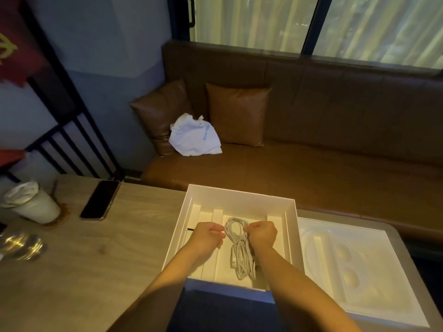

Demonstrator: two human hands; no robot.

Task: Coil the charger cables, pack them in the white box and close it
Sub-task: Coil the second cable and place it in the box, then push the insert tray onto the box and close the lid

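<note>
Cables (239, 248), white and loosely looped in one bundle, lie inside the open white box (239, 195) and trail toward its near edge. Far left of the box on the wooden table (107, 248) stands a cup (33, 204), with a dark phone (100, 200) lying flat between the cup and the box. Over the box, the left hand (208, 237) is curled closed with its fingertips at the left side of the top loop. The right hand (262, 234) is curled closed too, pinching the right side of that loop. Just beside the box on the right lies a white moulded tray (359, 271). Behind the box a brown bench (311, 159) holds two cushions (236, 113) and a crumpled white bag (194, 135).
</note>
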